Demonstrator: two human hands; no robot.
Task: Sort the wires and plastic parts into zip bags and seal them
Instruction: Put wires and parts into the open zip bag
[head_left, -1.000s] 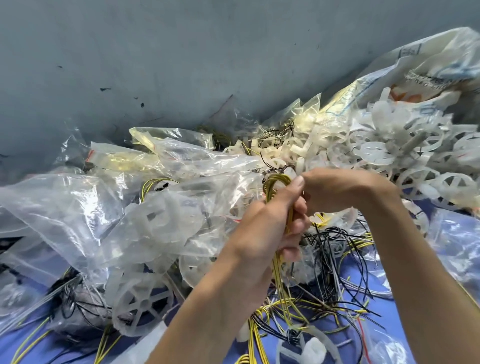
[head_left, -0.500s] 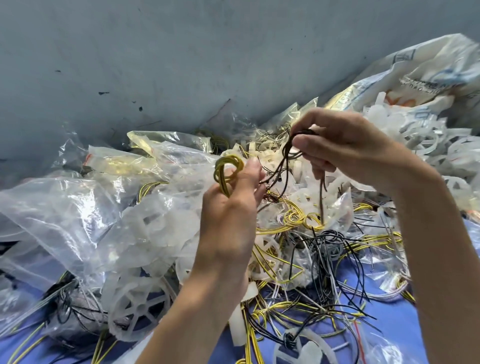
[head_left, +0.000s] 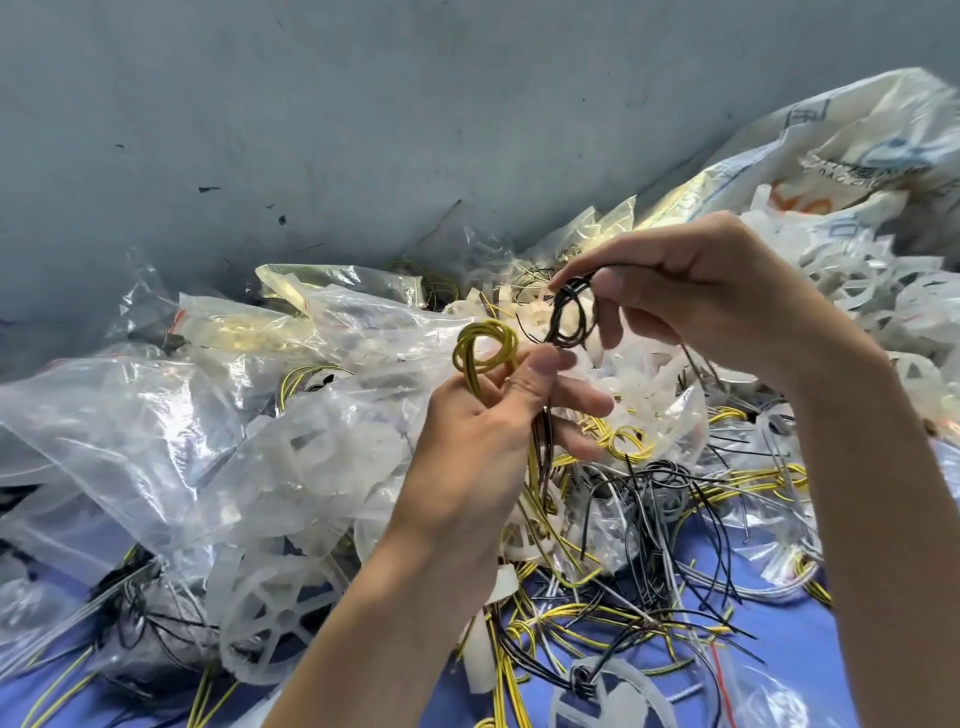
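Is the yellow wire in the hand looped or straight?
Looped: the thin yellow wire curls into a ring atop the left hand.

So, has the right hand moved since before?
Yes: the right hand, pinching a black wire coil, rose toward the white printed sack, off the left hand gripping a yellow wire coil.

Yellow wire loop (head_left: 485, 347) nr black wire loop (head_left: 571, 317)

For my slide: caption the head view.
Left hand holds a yellow wire loop; right hand pinches a black wire coil.
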